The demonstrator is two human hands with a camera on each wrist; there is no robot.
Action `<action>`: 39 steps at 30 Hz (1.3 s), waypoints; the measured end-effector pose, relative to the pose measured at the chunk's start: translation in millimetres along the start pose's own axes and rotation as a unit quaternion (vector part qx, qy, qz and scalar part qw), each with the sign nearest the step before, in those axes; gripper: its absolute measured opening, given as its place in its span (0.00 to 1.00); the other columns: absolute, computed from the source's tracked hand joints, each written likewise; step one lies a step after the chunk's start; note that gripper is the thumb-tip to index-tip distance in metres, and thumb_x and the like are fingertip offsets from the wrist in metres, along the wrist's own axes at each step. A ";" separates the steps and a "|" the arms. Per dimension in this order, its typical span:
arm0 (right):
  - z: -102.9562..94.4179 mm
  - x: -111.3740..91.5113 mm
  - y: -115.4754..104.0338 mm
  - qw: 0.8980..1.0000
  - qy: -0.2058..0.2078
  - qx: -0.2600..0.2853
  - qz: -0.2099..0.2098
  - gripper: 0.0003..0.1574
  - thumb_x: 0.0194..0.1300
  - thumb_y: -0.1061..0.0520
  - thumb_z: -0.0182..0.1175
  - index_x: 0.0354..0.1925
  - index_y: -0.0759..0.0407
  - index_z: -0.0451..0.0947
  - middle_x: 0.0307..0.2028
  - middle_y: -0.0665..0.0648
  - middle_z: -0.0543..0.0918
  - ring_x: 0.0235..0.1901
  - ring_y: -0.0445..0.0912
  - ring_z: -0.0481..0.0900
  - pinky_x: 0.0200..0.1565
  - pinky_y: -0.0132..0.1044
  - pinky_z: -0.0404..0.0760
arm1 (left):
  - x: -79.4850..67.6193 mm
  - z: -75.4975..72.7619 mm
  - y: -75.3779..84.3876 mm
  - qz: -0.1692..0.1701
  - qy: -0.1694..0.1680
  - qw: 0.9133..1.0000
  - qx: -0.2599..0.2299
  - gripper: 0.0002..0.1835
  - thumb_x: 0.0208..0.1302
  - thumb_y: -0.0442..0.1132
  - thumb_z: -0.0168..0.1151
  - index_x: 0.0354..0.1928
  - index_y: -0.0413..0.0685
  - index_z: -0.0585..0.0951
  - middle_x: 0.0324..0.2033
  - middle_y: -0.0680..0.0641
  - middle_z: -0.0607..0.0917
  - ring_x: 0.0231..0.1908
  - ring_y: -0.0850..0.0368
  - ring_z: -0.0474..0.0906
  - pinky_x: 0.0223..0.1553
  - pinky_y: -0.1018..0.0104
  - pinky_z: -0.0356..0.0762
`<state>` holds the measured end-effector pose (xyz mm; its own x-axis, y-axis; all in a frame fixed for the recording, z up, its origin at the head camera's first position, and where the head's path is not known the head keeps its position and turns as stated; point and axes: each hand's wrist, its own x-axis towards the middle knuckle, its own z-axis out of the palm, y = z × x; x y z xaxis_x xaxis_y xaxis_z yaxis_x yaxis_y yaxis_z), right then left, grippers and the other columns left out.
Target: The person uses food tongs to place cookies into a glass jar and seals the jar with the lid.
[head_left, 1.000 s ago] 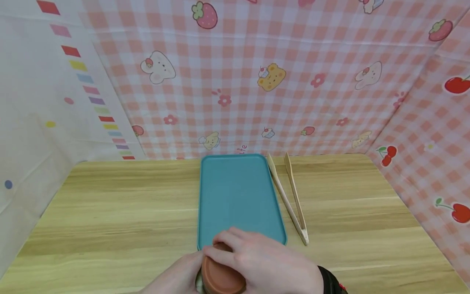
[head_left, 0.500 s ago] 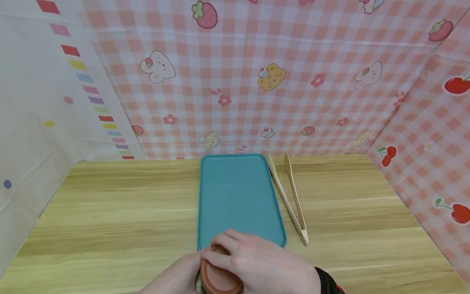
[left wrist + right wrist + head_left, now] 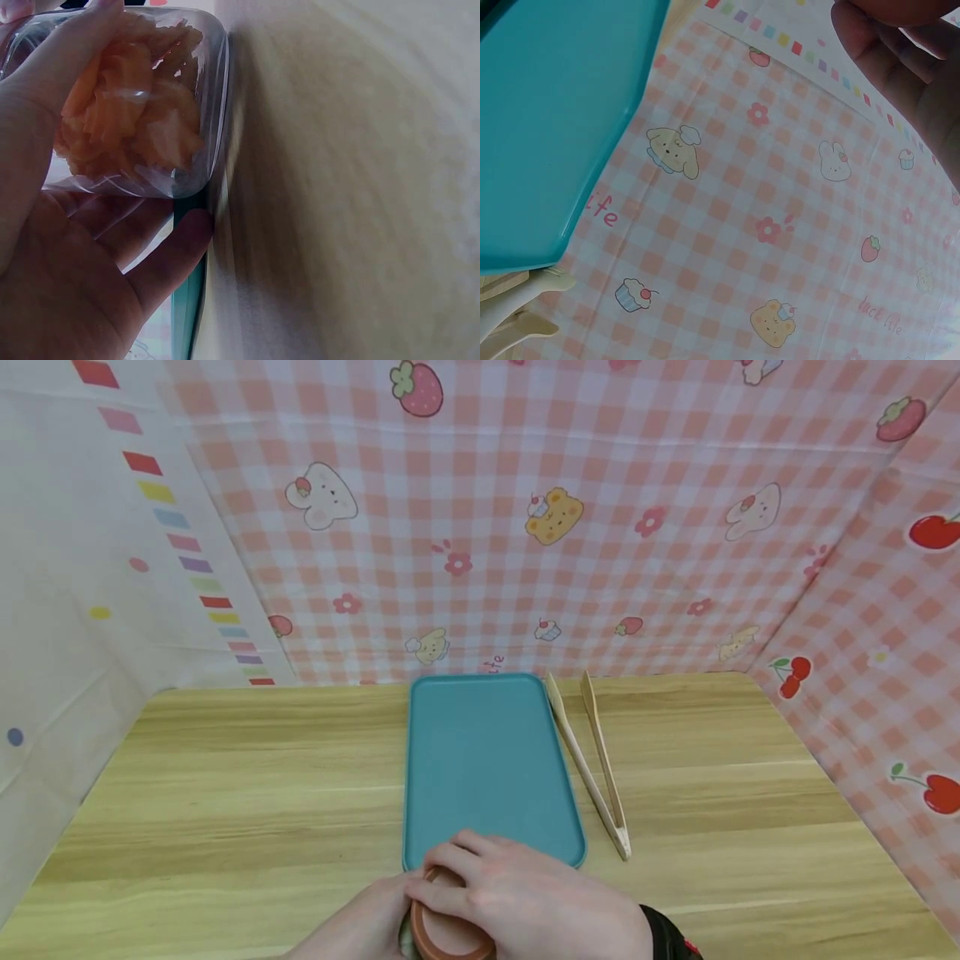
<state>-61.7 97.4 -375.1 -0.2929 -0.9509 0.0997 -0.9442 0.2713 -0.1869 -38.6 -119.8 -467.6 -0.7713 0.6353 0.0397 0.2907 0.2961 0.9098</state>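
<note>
A squat clear plastic jar (image 3: pixel 139 112) holding ruffled orange pieces shows in the left wrist view, close over the wooden tabletop. My left hand (image 3: pixel 360 920) grips its side, thumb across the front and fingers around the back. A round brown lid (image 3: pixel 452 931) tops the jar in the head view. Over that lid curls my right hand (image 3: pixel 528 893), its fingers gripping the rim. In the right wrist view only part of the right hand (image 3: pixel 904 60) appears, under the lid's edge. The jar's body is mostly hidden from the head camera.
A teal tray (image 3: pixel 487 760) lies on the wooden table (image 3: pixel 262 793) just beyond the hands. Wooden tongs (image 3: pixel 600 768) rest spread along its right side. Patterned cloth walls (image 3: pixel 495 527) stand at the back and both sides.
The right hand and the lid have shifted slightly left, with the fingers turned a little on the lid. The left hand keeps its hold on the jar; tray and tongs stay put.
</note>
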 end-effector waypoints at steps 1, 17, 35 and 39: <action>-0.1 -0.2 0.1 1.000 0.002 0.002 0.001 0.35 0.71 0.35 0.48 0.70 0.46 0.65 0.59 0.43 0.68 0.54 0.37 0.64 0.55 0.27 0.66 | 0.0 -0.2 0.2 -0.002 0.000 1.000 0.002 0.31 0.55 0.55 0.69 0.62 0.68 0.72 0.56 0.62 0.77 0.51 0.64 0.76 0.51 0.67 0.73; 9.5 7.8 -21.0 0.982 0.071 -0.089 0.148 0.30 0.54 0.43 0.66 0.51 0.58 0.78 0.36 0.50 0.73 0.34 0.40 0.71 0.24 0.23 0.69 | -2.1 2.0 3.6 -0.006 0.013 0.999 0.033 0.41 0.48 0.58 0.73 0.67 0.72 0.66 0.55 0.64 0.77 0.50 0.65 0.76 0.48 0.67 0.74; -7.9 -12.9 8.0 0.999 0.023 0.042 0.006 0.43 0.65 0.32 0.52 0.72 0.46 0.60 0.63 0.44 0.64 0.62 0.38 0.62 0.56 0.30 0.68 | -3.3 -0.5 -0.8 -0.003 0.017 0.997 0.070 0.36 0.51 0.59 0.70 0.64 0.69 0.70 0.52 0.65 0.79 0.48 0.67 0.76 0.50 0.66 0.73; -5.0 -11.4 14.4 0.999 0.019 0.045 -0.006 0.43 0.66 0.30 0.48 0.71 0.49 0.63 0.61 0.44 0.66 0.61 0.37 0.62 0.56 0.28 0.67 | -3.3 -0.3 0.3 -0.007 0.016 0.998 0.063 0.36 0.52 0.60 0.69 0.65 0.70 0.69 0.53 0.64 0.78 0.50 0.66 0.76 0.51 0.66 0.73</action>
<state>-72.7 112.9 -374.1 -0.2886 -0.9474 0.1382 -0.9308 0.2438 -0.2725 -36.1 -122.1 -467.4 -0.7928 0.6081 0.0412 0.3468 0.3945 0.8510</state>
